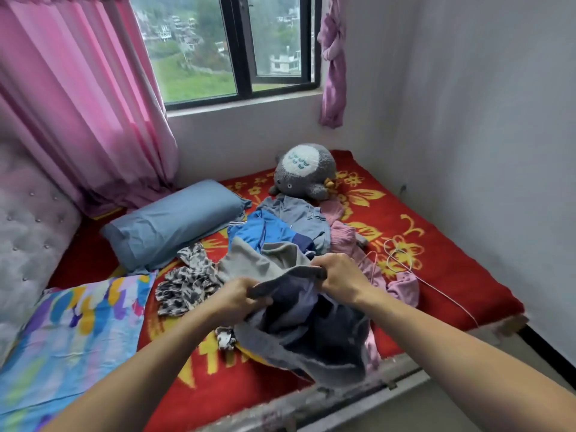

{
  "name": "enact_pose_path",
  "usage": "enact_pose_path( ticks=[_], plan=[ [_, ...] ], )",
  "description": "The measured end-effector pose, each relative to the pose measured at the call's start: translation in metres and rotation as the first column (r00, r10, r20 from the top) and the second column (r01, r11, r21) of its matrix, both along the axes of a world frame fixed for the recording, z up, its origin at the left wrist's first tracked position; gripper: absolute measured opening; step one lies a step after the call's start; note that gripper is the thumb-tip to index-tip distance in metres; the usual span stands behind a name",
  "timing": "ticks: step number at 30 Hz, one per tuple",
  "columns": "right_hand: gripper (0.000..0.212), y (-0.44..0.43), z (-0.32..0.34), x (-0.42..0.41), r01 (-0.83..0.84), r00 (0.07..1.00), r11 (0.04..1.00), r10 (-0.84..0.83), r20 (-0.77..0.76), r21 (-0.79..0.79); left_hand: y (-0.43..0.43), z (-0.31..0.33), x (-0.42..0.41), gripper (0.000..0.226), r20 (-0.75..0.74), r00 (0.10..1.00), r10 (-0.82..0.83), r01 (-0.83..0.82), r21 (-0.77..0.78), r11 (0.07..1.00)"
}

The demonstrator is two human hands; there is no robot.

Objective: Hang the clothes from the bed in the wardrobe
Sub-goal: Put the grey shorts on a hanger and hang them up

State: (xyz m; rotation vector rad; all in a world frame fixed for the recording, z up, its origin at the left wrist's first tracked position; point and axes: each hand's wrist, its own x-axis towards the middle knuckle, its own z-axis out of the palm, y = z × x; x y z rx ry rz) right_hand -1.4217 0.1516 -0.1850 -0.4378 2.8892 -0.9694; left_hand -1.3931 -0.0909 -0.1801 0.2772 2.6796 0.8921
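Gripping grey garment: my left hand and right hand, fingers curled tight on its upper hem, one at each end. Beyond them: heaped clothes on red bed. Right: wire hanger, wall. Below: bed edge.

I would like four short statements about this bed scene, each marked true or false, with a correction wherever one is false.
1. The left hand and the right hand both grip the dark grey fleece garment. True.
2. The grey plush toy lies on the plain blue pillow. False: the toy lies on the red flowered blanket, apart from the pillow.
3. The leopard-print cloth lies to the left of both hands. True.
4. The pink curtain covers the whole window. False: it is drawn aside, and the glass shows.
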Motion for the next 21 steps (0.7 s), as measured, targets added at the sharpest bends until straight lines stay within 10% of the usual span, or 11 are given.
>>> enact_pose_path(
  ticks=[7,11,15,21],
  plan=[
    [0.016,0.026,0.010,0.049,0.140,0.973,0.958,-0.087,-0.213,0.249,0.041,0.091,0.042,0.026,-0.356,0.898,0.259,-0.179,0.243,0.953],
    [0.011,0.049,0.007,0.058,0.215,0.970,0.940,-0.236,0.051,0.266,0.010,0.134,0.040,0.016,-0.315,0.788,0.529,-0.380,0.427,0.821],
    [0.029,0.075,0.051,0.048,0.184,0.931,0.982,-0.161,0.328,-0.038,-0.041,0.164,0.052,0.026,-0.240,0.724,0.646,-0.536,0.395,0.747],
    [0.041,0.088,0.210,0.031,0.095,0.968,0.891,0.021,0.250,-0.444,-0.084,0.230,0.074,0.027,-0.259,0.799,0.542,-0.447,0.346,0.825]
  ],
)
